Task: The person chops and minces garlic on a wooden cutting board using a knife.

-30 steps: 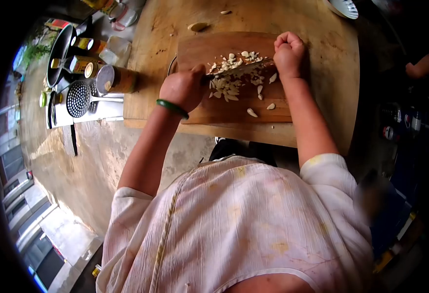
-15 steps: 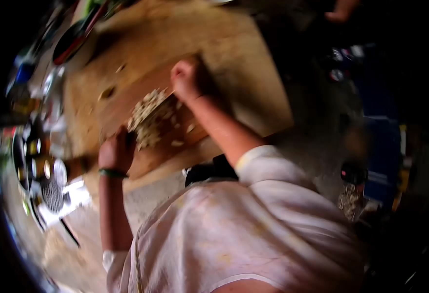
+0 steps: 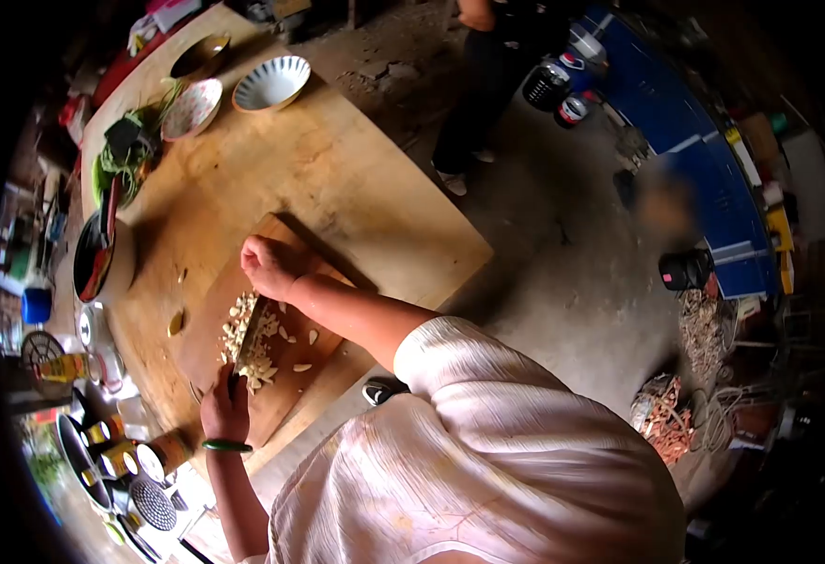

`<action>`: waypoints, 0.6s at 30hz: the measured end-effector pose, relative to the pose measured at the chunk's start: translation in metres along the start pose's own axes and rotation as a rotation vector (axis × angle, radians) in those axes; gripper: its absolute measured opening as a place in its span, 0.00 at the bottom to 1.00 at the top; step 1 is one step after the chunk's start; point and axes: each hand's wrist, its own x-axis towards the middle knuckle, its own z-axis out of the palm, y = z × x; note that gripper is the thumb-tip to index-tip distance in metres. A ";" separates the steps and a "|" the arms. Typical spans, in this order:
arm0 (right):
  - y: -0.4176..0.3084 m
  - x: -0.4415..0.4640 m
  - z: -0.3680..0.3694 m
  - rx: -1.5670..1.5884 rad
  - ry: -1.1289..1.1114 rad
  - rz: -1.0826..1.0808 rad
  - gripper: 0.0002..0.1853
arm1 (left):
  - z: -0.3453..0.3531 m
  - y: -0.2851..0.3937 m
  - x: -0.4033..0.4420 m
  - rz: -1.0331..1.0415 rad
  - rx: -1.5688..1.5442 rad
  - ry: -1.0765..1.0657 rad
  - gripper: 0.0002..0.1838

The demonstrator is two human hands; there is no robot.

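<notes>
A wooden cutting board [image 3: 207,312] lies on the table, with chopped pale pieces, apparently garlic, [image 3: 260,365] heaped on both sides of a knife [image 3: 249,331]. My left hand [image 3: 225,406], below a green bangle, is wrapped round the knife's dark handle at the near left. At the far end of the blade, my right hand [image 3: 271,267] is closed at the tip, its fingers folded in. The blade stands edge down among the pieces. Several larger pale pieces [image 3: 302,368] lie apart on the board's right side.
Bowls [image 3: 272,84], greens [image 3: 128,160] and a pot [image 3: 104,263] occupy the table's far and left parts. Jars [image 3: 162,455] and a skimmer [image 3: 154,505] are at lower left. Another person [image 3: 473,99] stands beyond the table. Blue cabinets [image 3: 661,99] line the right.
The view has swung right, bringing the bowls, the other person and the cabinets into sight. Both hands stay at the knife, which now looks steeper in the picture.
</notes>
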 end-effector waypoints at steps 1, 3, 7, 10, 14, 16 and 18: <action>-0.003 -0.001 -0.005 -0.012 -0.006 -0.015 0.06 | -0.003 0.002 -0.004 0.022 -0.001 0.016 0.16; 0.004 -0.003 -0.040 -0.055 0.017 -0.014 0.07 | 0.000 0.003 -0.003 0.011 -0.084 -0.013 0.16; 0.014 -0.022 -0.094 0.049 0.084 0.187 0.09 | 0.001 -0.024 -0.004 -0.103 -0.270 -0.063 0.12; 0.052 -0.067 -0.115 0.098 0.031 0.245 0.08 | -0.005 -0.012 -0.002 -0.127 -0.426 -0.171 0.09; 0.034 -0.123 -0.157 -0.016 -0.036 0.274 0.07 | 0.002 -0.015 -0.009 -0.216 -0.653 -0.274 0.06; 0.028 -0.142 -0.169 0.034 -0.083 0.275 0.05 | 0.002 -0.012 -0.010 -0.223 -0.660 -0.354 0.05; 0.023 -0.157 -0.167 0.115 -0.078 0.350 0.04 | 0.000 -0.006 -0.012 -0.143 -0.660 -0.409 0.05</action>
